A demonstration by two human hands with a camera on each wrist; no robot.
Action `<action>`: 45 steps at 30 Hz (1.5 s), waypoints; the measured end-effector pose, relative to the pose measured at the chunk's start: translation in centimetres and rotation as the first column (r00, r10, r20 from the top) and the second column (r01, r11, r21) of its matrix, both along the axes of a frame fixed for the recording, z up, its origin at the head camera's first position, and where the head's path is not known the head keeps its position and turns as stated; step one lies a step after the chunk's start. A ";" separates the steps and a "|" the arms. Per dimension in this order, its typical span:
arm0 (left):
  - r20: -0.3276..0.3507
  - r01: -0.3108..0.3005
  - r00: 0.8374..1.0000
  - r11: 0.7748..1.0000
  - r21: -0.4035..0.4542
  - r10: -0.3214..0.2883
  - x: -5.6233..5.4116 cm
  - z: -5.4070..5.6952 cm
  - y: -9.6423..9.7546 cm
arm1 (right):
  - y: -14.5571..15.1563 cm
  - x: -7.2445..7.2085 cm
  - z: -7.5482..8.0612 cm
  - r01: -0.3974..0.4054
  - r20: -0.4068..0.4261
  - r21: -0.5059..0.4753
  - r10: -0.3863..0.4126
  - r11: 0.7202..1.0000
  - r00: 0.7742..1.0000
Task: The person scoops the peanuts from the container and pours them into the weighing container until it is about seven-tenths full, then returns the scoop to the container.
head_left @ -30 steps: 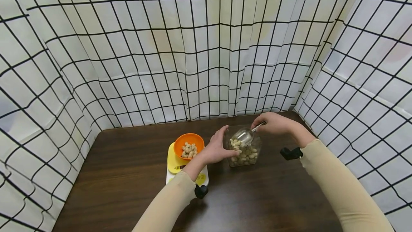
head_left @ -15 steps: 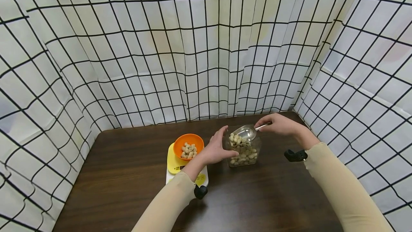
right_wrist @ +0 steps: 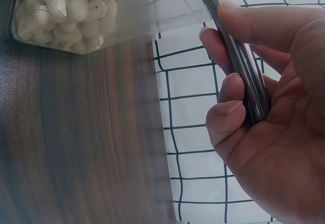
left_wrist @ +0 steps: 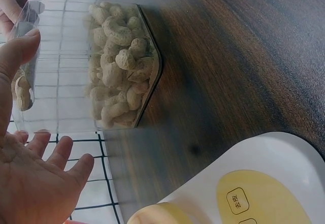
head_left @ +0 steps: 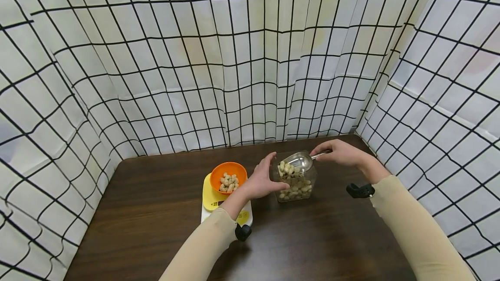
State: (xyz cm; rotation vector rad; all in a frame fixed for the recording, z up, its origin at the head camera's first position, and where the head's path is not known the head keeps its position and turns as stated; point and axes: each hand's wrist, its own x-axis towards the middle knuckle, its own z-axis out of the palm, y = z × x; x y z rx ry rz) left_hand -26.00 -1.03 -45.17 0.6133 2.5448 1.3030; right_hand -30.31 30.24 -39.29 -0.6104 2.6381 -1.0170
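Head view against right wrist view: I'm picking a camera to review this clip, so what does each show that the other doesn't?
Only the head view shows the left hand, the orange bowl with peanuts, the scale beneath it, and the scoop's load of peanuts. Only the right wrist view shows the right hand's palm side with the scoop's handle against it. Both share the clear container holding peanuts, the dark table and the grid-patterned cloth.
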 end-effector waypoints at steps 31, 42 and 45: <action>-0.012 -0.006 1.000 1.000 -0.029 0.005 0.2 0.9 -0.7 | 0.8 0.0 1.3 0.064 -0.010 -0.037 -0.064 0.997 0.998; -0.129 0.037 0.991 0.999 0.032 -0.032 1.3 4.6 -6.3 | -0.5 0.8 2.4 0.087 -0.039 -0.041 -0.089 0.995 0.995; -0.141 0.001 0.990 1.000 -0.008 -0.002 1.4 5.3 -8.6 | -1.3 1.0 2.7 0.073 -0.037 -0.057 -0.075 0.996 0.996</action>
